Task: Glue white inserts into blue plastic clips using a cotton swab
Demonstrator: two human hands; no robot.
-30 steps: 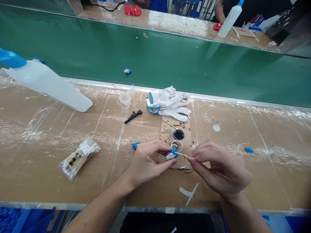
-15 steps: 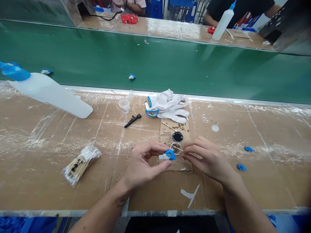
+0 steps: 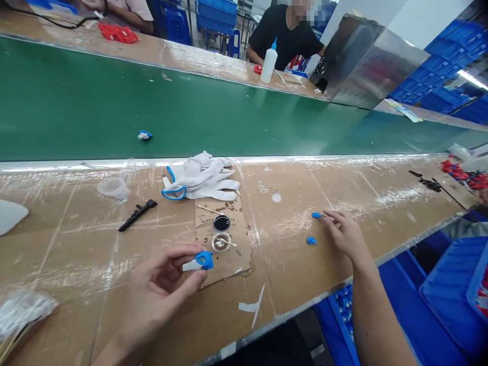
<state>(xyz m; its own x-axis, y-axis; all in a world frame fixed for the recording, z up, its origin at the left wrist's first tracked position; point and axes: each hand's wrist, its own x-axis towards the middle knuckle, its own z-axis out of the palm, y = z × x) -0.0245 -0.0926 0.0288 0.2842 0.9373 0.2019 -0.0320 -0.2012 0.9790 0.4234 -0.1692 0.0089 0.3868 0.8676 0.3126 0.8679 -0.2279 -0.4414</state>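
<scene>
A brown desk (image 3: 290, 274) with a glossy, light-catching surface runs beside a flat green strip (image 3: 213, 117); a second brown surface (image 3: 206, 61) lies beyond it. Behind stand blue stools (image 3: 175, 25), a metal housing (image 3: 358, 61), a white wall section (image 3: 430, 18) and stacked blue crates (image 3: 412, 89) near a bright strip light (image 3: 473, 79).

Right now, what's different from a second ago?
The right hand let go of the stick, which now rests in the clear cup, and moved right to the farther loose blue piece; I can't tell if it touches. The view turned right. The left hand still holds the blue-and-white piece. The white gloves and black part stayed.
</scene>
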